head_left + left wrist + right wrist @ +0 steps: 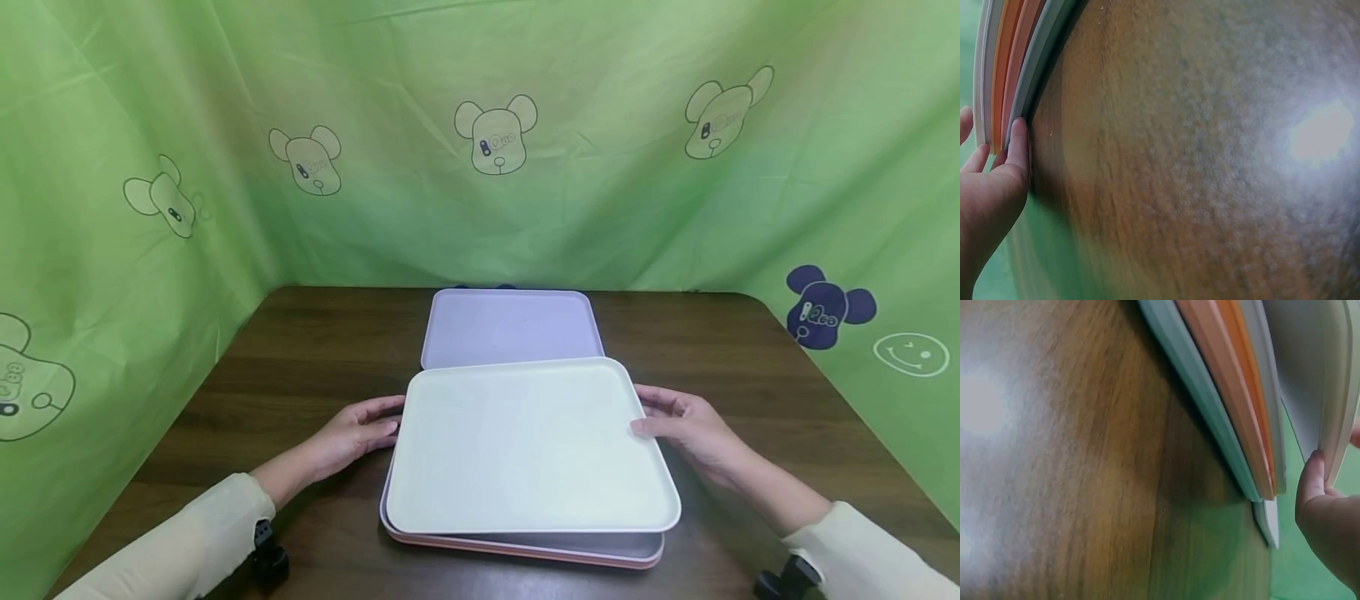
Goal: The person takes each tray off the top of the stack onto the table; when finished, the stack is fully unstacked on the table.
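Note:
A white tray (525, 450) lies tilted over a stack of trays, its right side raised off them. My right hand (693, 429) pinches its right edge, thumb on top and fingers beneath. In the right wrist view a gap shows between the white tray (1338, 381) and the stack: a grey tray (1264, 369), an orange tray (1241, 356), a pink tray (1225, 369) and a green tray (1194, 381) at the bottom. At the left side, my left hand (348, 433) touches the stack's edges with extended fingers, its thumb apart from the white tray.
Behind the stack a lavender tray (510, 329) lies on the dark wooden table (330, 333). A green cloth (585, 217) printed with bear faces hangs around the table's back and sides.

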The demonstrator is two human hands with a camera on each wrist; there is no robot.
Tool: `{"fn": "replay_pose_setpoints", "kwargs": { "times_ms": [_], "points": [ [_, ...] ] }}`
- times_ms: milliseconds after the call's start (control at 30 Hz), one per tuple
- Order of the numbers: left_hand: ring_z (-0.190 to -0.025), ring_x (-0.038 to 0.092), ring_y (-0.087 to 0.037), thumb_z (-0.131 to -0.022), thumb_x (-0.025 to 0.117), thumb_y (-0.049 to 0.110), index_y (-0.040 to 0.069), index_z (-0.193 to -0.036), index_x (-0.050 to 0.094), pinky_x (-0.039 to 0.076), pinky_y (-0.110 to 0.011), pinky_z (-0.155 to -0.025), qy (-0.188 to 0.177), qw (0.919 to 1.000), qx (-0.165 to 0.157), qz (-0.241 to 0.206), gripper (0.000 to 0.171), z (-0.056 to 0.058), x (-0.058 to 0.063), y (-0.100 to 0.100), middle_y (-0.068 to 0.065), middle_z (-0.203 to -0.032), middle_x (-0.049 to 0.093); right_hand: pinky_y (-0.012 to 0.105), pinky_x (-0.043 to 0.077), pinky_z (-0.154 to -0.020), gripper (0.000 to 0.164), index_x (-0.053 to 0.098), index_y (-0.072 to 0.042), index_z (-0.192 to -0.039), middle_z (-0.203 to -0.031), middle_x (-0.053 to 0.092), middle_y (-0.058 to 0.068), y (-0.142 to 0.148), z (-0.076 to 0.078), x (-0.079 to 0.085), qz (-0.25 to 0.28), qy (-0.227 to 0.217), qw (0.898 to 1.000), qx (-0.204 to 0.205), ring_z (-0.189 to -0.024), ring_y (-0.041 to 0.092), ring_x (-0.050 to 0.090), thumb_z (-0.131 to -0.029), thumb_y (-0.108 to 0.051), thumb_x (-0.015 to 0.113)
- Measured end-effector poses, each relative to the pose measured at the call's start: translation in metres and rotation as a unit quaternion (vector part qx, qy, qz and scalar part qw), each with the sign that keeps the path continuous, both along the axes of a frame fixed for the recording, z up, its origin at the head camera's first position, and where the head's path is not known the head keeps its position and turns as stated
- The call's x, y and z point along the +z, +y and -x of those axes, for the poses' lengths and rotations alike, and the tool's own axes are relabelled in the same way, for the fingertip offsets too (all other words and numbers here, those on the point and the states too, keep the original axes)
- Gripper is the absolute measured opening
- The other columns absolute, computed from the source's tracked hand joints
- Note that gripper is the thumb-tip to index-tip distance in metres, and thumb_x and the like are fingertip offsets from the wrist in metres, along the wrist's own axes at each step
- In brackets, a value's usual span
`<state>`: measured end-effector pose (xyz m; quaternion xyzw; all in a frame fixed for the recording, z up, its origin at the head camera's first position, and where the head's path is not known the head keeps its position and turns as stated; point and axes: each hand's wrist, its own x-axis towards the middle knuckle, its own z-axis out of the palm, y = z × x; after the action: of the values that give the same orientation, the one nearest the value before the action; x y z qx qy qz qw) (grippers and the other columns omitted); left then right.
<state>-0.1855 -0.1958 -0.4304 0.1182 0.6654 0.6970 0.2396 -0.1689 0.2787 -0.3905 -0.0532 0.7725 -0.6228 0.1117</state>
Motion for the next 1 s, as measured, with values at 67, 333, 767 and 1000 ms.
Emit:
{"fn": "replay_pose_setpoints", "kwargs": {
  "times_ms": [67,333,767,1000],
  "points": [
    [-0.121,0.054,-0.022,-0.099,0.056,0.008,-0.011,-0.147,0.027,0.045,-0.035,-0.099,-0.002,1.0,0.0,0.0,0.059,0.0,0.001,0.001,-0.031,-0.147,0.032,0.021,0.049,-0.086,0.073,0.027,0.018,-0.142,-0.134,0.053,0.02,0.003,-0.001,0.0,0.02,-0.005,1.0,0.017,-0.104,0.001,0.059,-0.086,-0.003,0.069],
    [-0.122,0.054,-0.024,-0.098,0.057,0.01,-0.011,-0.147,0.027,0.044,-0.036,-0.099,-0.007,1.0,0.003,0.001,0.061,-0.002,0.001,0.001,-0.031,-0.148,0.032,0.035,0.051,-0.09,0.083,-0.001,0.014,-0.148,-0.126,0.06,0.002,0.016,0.0,-0.005,0.157,-0.037,0.977,0.14,-0.115,0.015,0.059,-0.089,0.008,0.058],
    [-0.117,0.056,-0.021,-0.098,0.059,0.01,-0.011,-0.147,0.026,0.044,-0.036,-0.099,-0.009,0.9999,0.006,0.0,0.063,-0.002,0.002,0.001,-0.031,-0.148,0.03,0.031,0.046,-0.096,0.08,-0.003,0.021,-0.143,-0.133,0.052,-0.002,0.019,-0.003,-0.008,0.189,-0.026,0.969,0.158,-0.121,0.011,0.054,-0.089,0.011,0.055],
    [-0.118,0.055,-0.021,-0.098,0.057,0.01,-0.011,-0.148,0.024,0.044,-0.036,-0.1,-0.01,0.9999,0.008,0.0,0.063,-0.002,0.002,0.001,-0.031,-0.15,0.027,0.046,0.054,-0.083,0.072,0.004,0.015,-0.148,-0.144,0.041,0.015,0.015,-0.009,-0.003,0.104,-0.02,0.987,0.123,-0.11,0.015,0.061,-0.097,0.002,0.052]
  ]
}}
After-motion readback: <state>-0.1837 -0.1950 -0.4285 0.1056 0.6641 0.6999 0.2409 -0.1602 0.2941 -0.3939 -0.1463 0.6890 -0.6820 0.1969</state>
